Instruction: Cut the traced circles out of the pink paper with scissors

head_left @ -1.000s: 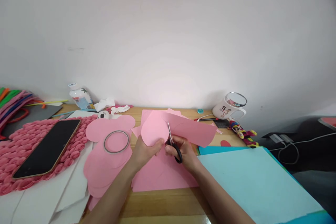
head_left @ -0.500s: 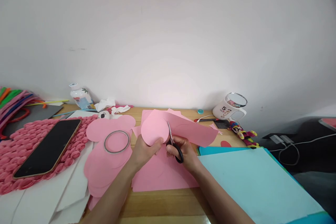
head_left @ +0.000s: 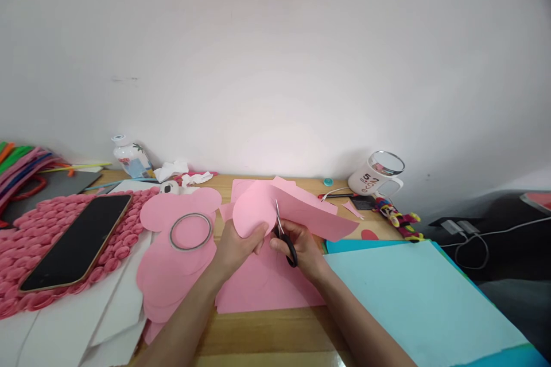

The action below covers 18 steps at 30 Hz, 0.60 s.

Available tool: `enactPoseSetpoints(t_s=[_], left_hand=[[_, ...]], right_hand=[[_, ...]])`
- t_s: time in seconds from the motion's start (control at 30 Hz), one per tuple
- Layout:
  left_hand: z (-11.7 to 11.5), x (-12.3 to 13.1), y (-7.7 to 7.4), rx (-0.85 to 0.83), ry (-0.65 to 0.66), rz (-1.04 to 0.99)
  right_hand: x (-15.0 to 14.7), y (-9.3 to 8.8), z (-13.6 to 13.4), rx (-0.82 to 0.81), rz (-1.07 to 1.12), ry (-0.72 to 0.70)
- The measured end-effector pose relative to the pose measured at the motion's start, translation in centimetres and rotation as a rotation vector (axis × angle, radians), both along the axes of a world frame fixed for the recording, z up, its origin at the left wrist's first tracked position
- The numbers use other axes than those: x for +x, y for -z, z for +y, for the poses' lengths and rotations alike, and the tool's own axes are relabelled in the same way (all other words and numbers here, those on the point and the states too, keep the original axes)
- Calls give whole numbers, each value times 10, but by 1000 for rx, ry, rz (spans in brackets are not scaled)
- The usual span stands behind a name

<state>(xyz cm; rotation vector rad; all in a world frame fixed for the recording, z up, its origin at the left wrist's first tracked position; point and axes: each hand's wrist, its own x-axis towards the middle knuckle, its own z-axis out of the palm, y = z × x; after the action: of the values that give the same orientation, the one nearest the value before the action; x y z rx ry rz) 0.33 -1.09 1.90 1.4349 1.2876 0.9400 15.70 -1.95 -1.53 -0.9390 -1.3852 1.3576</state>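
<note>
My left hand [head_left: 235, 249] pinches the rounded, partly cut edge of a pink paper sheet [head_left: 301, 215] held up over the desk. In my right hand [head_left: 303, 249] are black-handled scissors [head_left: 284, 235], their blades pointing up into the sheet beside the round flap. More pink sheets [head_left: 267, 284] lie flat under both hands. A stack of cut pink circles [head_left: 167, 275] lies to the left with a tape ring [head_left: 190, 231] on top.
A phone [head_left: 77, 243] rests on a pink woven mat [head_left: 26, 241] at left. White sheets [head_left: 77, 321] lie at the front left, light blue paper [head_left: 413, 298] at right. A mug [head_left: 376, 175], bottle [head_left: 129, 157], small toy [head_left: 398, 218] and cables [head_left: 473, 241] line the wooden desk [head_left: 267, 332].
The held pink sheet has turned slightly, its right side dropping lower, and the scissors have edged along the curve. Both hands stay in nearly the same place.
</note>
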Motion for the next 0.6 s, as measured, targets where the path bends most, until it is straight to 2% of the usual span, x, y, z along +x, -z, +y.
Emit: enactPoseSetpoints(t_s=[0.6], left_hand=[[0,2,-1,-10,19,9]], right_hand=[[0,-3,-1,-16,3,-13]])
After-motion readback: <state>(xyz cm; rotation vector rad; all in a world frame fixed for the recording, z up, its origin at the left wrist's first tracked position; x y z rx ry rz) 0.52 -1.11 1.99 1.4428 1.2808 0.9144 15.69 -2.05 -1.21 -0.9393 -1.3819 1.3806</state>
